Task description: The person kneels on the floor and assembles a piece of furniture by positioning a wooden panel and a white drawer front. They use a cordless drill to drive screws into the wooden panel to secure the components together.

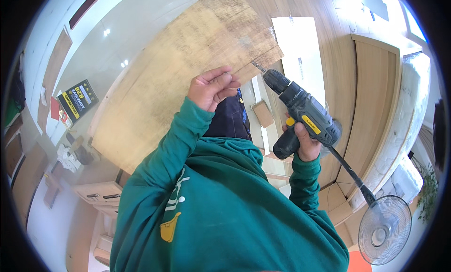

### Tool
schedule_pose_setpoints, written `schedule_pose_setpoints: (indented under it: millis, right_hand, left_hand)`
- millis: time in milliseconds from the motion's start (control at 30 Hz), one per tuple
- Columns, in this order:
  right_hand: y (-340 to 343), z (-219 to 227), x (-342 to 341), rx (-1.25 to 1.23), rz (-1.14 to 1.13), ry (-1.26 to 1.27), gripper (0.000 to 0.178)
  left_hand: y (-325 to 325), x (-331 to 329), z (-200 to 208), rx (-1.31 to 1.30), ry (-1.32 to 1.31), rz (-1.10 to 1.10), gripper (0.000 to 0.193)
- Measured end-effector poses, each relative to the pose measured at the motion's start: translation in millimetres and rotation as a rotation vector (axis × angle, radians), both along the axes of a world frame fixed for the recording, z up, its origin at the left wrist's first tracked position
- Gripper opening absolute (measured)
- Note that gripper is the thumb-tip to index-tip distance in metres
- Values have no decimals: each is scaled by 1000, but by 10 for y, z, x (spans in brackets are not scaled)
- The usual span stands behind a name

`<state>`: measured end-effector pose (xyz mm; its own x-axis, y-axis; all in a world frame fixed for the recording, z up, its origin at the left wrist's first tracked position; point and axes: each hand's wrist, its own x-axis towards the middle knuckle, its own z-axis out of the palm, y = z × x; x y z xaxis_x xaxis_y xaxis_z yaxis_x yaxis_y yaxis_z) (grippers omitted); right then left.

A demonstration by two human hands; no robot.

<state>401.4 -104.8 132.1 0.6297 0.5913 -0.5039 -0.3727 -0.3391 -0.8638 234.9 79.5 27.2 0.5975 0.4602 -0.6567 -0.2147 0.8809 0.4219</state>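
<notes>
- head view showed the right hand [306, 141] clamped around the pistol handle of a dark cordless drill [300, 113], fingers wrapped tight under the yellow-marked body.
- the drill's bit [258, 66] pointed up and left, its tip touching or just beside the corner of a large wooden panel [188, 70].
- the left hand [212, 89] rested against the panel's lower edge, fingers curled together on the wood; whether it pinched the edge or only pressed on it could not be told.
- the drill looked stiff and fairly heavy toward its battery foot, probably best held at the handle as it was; the chuck and bit would be poor places to take hold.
- the panel looked rigid, broad and rough-faced, likely awkward for one hand and easiest to steady at an edge.
- both arms wore green sleeves [178, 145].
- the room held pale wooden boards and cabinet pieces leaning about, a wood-grain floor [338, 46], a white sheet [300, 51] lying on it, and a standing fan [384, 229] at the lower right.
- a dark sign with yellow print [77, 100] sat at the left near scattered offcuts.
</notes>
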Motion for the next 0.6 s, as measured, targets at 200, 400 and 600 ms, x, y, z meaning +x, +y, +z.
schedule_pose_setpoints:
  millis: [200,400,600]
  right_hand:
    - [-56,176,-4,-26,122,-135,36]
    - [-176,187,-79,-90,265,-250,40]
    - [-225,92,-151,-63,335,-328,36]
  left_hand:
    - [-1,97,-165,-141,-282,94,21]
    - [-112,145,-90,-120,-243,139,21]
    - [-159,125,-69,-210,-298,225,24]
